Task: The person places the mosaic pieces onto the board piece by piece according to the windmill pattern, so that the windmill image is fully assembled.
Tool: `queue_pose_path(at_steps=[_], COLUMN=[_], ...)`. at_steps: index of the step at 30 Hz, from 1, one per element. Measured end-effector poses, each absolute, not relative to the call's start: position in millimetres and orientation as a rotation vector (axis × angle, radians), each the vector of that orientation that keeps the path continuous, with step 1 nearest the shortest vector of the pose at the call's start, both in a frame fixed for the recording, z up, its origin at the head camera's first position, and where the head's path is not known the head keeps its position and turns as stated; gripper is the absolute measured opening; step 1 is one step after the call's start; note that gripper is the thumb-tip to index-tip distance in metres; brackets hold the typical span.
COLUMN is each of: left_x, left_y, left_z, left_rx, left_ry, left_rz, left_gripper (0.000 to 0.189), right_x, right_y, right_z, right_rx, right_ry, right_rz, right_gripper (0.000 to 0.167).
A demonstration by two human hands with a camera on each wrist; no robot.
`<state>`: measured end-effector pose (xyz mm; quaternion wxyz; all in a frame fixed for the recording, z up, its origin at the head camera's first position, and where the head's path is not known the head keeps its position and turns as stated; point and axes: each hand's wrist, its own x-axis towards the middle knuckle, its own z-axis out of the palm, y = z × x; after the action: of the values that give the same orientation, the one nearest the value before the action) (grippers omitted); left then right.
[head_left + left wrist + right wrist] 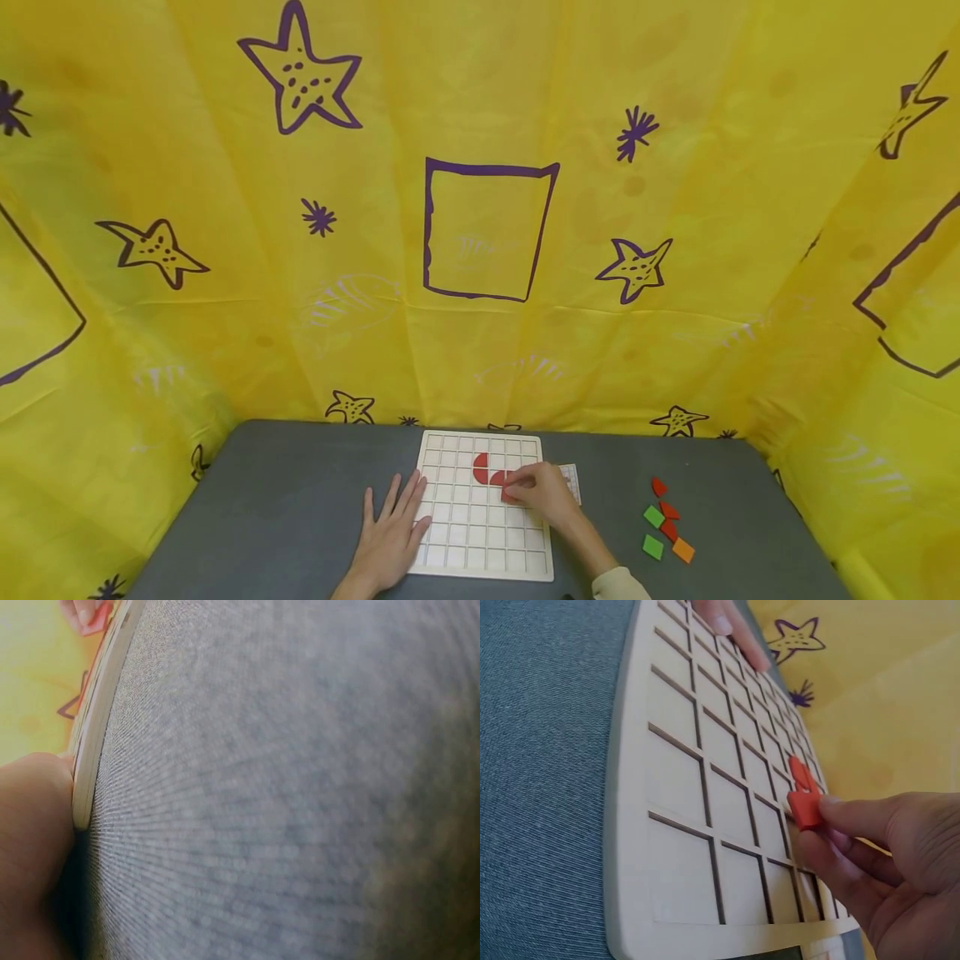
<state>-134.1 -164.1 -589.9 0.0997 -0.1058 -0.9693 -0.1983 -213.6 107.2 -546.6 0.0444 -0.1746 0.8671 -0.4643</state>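
A pale wooden grid board (454, 533) lies on the table. My left hand (387, 532) rests at its left edge with the fingers spread and fairly straight, the fingertips touching the frame. Between thumb and fingers, my right hand (547, 498) pinches a red piece (804, 811) over the right part of the board. Other red pieces with curved edges (481, 468) sit in cells just left of that hand. In the left wrist view, the board's side edge (91, 765) shows beside part of the left hand (34, 825). Fingers hide part of the pinched piece.
A small card with a printed grid (572, 481) lies right of the board, partly behind the right hand. Farther right are several loose pieces: red (658, 487), green (652, 547) and orange (683, 550). A yellow patterned cloth (480, 358) surrounds the grey table (300, 475).
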Motion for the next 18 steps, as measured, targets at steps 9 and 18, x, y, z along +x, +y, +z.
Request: queue_pose_path(at_steps=[9,18], left_x=[-137,-136], left_y=[-166,-166], left_z=[-599,-596], left_rx=[-0.316,-0.305], left_ry=[-2.820,-2.852], left_rz=[-0.590,-0.598], left_gripper=[0.055,0.055], right_x=[-214,-211], right_y=[101,86], right_z=[-552,-550], right_rx=[-0.555,-0.492], right_ry=[2.699,2.757], right_rz=[-1.379,-1.315], right_gripper=[0.006,0.003])
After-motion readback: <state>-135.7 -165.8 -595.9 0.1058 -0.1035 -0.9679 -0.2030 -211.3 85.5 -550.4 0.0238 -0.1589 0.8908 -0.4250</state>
